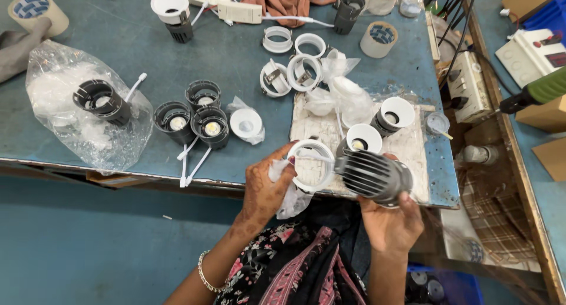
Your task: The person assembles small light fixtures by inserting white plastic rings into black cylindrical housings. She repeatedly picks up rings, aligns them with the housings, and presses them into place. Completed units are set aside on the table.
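Holding steady, I note my right hand [390, 222] with fingers clamped on a black finned lamp body [374, 176]. My left hand [266, 190] has fingers closed around a white trim ring [311, 165] touching it. Beyond the fingers, black lamp housings [191, 115] and white rings [293, 63] lie on the tabletop [236, 51].

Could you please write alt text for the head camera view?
A person's left hand holds a white ring and the right hand a dark finned lamp body, above a blue table strewn with similar lamp parts and plastic bags.
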Demonstrator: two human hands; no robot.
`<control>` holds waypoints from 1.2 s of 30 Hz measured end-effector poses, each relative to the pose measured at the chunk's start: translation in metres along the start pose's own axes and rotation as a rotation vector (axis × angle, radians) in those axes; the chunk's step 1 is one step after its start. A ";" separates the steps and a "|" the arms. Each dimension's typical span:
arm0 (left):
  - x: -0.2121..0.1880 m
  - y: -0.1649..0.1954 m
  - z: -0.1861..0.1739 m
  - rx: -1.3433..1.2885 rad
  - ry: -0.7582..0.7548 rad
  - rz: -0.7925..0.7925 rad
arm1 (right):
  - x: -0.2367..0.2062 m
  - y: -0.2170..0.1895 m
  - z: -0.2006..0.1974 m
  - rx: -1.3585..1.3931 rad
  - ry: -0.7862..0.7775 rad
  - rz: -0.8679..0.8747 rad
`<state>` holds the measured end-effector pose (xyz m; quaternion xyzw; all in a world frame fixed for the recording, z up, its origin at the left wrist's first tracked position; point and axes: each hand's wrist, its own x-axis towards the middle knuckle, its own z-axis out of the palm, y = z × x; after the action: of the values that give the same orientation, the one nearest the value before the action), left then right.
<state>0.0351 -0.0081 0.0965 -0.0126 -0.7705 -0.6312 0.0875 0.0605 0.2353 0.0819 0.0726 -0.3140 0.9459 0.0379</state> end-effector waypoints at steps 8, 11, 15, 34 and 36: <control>-0.014 0.001 0.007 0.044 -0.111 0.149 | 0.000 -0.005 0.036 -0.765 -0.010 0.035; -0.016 -0.002 0.010 0.083 -0.187 0.143 | 0.000 -0.002 0.049 -0.993 -0.043 0.045; -0.019 -0.008 0.017 0.116 -0.176 0.241 | 0.000 0.005 0.071 -1.666 -0.020 -0.215; 0.009 -0.077 0.031 -0.100 -0.031 -0.059 | 0.049 0.021 0.023 -1.399 -0.041 0.292; 0.009 -0.084 0.033 -0.132 -0.013 -0.036 | 0.052 0.026 0.011 -1.191 0.014 0.461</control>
<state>0.0117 0.0063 0.0100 -0.0086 -0.7278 -0.6822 0.0699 0.0069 0.2089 0.0834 -0.0366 -0.7933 0.5934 -0.1308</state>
